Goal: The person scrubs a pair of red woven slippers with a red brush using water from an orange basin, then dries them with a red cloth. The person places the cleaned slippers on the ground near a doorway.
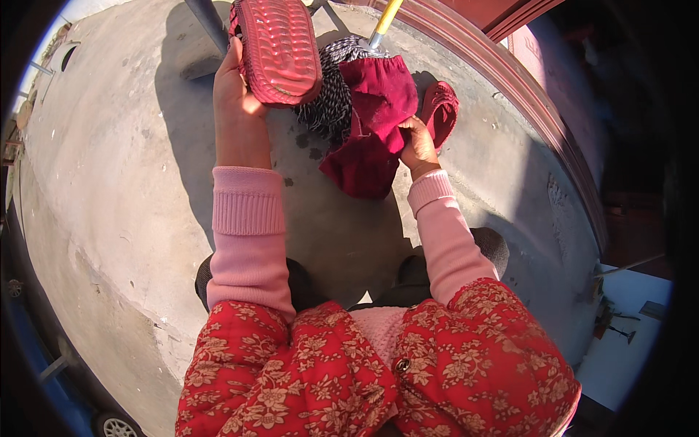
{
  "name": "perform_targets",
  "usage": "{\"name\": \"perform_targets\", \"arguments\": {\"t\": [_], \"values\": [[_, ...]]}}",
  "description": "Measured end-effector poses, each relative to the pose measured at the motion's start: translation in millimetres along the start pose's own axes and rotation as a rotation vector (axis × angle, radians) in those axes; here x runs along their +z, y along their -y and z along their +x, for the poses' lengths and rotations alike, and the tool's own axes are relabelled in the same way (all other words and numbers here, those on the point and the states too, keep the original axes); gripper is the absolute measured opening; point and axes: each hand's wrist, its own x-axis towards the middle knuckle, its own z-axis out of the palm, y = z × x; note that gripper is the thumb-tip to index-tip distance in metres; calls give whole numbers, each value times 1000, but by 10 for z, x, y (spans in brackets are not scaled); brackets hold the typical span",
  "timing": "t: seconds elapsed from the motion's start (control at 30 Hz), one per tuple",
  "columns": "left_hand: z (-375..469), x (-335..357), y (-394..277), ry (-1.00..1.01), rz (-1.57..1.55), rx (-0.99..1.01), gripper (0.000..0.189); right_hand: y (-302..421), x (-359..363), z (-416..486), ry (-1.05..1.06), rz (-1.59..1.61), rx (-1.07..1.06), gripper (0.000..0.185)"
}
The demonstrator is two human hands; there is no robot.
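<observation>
A red plastic slipper [281, 52] is raised in my left hand [237, 87], its wet-looking, ridged sole facing up. My right hand [419, 143] grips a dark magenta cloth [377, 109], which hangs down to the left of that hand. Just beyond my right hand, a second red slipper [441, 114] with a woven-look upper rests on the concrete floor. Behind the cloth lies a black-and-white string mop head [333, 90], joined to a yellow handle [387, 19]. Part of the mop is hidden by the cloth and the raised slipper.
A grey metal post [207, 24] stands at the top left. The reddish door frame [524, 104] curves along the right side, with a dark doorway beyond. Part of a vehicle wheel [117, 426] shows at the lower left. Potted plants [603, 322] are at the far right.
</observation>
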Motion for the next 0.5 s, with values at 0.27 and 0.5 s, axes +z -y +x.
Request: {"name": "perform_targets", "arguments": {"t": [0.27,0.5], "values": [[89,-82,134,42,-22,-57,39,417,42,-325,152,417,-139,47],[120,-148,199,213,-145,-190,41,746,137,-378,-128,-19,-197,58]]}}
